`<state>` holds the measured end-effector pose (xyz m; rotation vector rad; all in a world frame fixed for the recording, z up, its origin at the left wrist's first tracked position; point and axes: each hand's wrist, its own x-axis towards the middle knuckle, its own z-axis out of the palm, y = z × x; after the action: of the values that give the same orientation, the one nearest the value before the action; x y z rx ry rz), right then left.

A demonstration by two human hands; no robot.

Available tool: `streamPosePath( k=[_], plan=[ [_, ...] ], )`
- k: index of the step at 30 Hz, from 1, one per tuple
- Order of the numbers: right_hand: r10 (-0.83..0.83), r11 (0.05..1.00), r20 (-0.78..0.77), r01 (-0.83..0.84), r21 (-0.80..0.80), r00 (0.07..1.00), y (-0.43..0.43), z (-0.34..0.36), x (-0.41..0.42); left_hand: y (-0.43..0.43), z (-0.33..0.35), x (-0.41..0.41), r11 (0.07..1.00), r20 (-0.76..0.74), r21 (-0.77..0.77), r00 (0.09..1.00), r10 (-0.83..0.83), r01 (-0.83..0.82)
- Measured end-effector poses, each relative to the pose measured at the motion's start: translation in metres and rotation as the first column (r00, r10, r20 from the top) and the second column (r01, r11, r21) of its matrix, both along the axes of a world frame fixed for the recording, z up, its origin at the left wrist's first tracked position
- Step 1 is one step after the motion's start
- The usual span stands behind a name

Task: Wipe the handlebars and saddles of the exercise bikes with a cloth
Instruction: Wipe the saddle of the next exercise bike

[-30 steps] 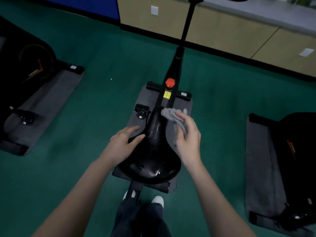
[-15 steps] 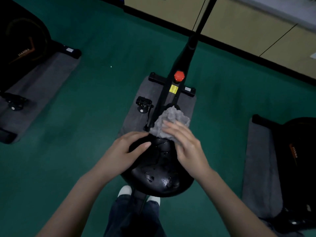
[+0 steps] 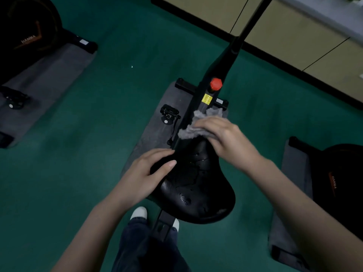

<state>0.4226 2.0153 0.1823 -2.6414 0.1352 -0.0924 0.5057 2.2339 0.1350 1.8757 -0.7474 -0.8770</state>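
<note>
A black saddle (image 3: pixel 198 185) of the middle exercise bike sits just below me, its surface wet and shiny. My right hand (image 3: pixel 225 138) presses a crumpled grey cloth (image 3: pixel 196 127) onto the saddle's narrow nose. Resting flat on the saddle's left side, my left hand (image 3: pixel 145 173) holds nothing. The bike's black frame (image 3: pixel 222 63) runs up and away, with a red knob (image 3: pixel 216 83) and a yellow label (image 3: pixel 206 99). The handlebars are out of view.
The bike stands on a grey mat (image 3: pixel 157 122) on green floor; a pedal (image 3: pixel 169 113) sticks out left. Another bike (image 3: pixel 27 34) on a mat is at far left, a third (image 3: pixel 337 183) at right. Beige cabinets (image 3: pixel 294 34) line the back wall. My shoes (image 3: pixel 139 213) are under the saddle.
My right hand has slid the cloth forward from the saddle's middle to its nose. The left hand has stayed on the saddle's left side. The view has shifted a little.
</note>
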Motion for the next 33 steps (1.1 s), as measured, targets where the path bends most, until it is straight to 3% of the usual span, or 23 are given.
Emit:
streamPosePath(
  k=[3, 8, 12, 17, 19, 23, 26, 29, 33],
  plan=[
    [-0.017, 1.000, -0.076, 0.017, -0.005, 0.997, -0.003, 0.003, 0.017, 0.001, -0.003, 0.000, 1.000, -0.015, 0.008, 1.000, -0.003, 0.003],
    [0.152, 0.984, -0.257, -0.170, -0.048, 0.954, -0.004, 0.006, 0.032, 0.004, -0.010, -0.001, 1.000, -0.029, -0.002, 1.000, 0.009, -0.009],
    [0.195, 0.978, -0.235, -0.206, -0.019, 0.952, -0.007, 0.007, 0.037, 0.004, -0.013, -0.004, 1.000, -0.012, -0.013, 1.000, 0.020, -0.020],
    [0.008, 0.997, -0.151, -0.018, -0.070, 0.989, -0.018, 0.005, 0.047, 0.004, -0.015, -0.007, 0.999, -0.020, -0.009, 0.999, 0.045, -0.046],
    [0.076, 0.988, -0.124, -0.091, -0.122, 0.989, -0.010, 0.004, 0.040, 0.004, -0.014, -0.007, 0.998, -0.036, -0.021, 0.998, 0.059, -0.060],
    [0.313, 0.932, -0.292, -0.352, -0.090, 0.904, 0.008, 0.004, 0.039, 0.004, -0.011, -0.005, 0.997, -0.059, -0.029, 0.996, 0.064, -0.066],
    [0.250, 0.946, -0.434, -0.314, -0.081, 0.866, -0.008, 0.006, 0.064, 0.005, -0.012, -0.005, 0.997, -0.067, -0.041, 0.996, 0.065, -0.068],
    [0.117, 0.971, -0.442, -0.196, -0.138, 0.890, -0.019, 0.007, 0.075, 0.004, -0.011, -0.006, 0.997, -0.071, -0.045, 0.995, 0.065, -0.069],
    [0.208, 0.944, -0.509, -0.308, -0.120, 0.835, -0.001, 0.003, 0.065, 0.003, -0.009, -0.006, 0.996, -0.060, -0.050, 0.996, 0.073, -0.076]
  ],
)
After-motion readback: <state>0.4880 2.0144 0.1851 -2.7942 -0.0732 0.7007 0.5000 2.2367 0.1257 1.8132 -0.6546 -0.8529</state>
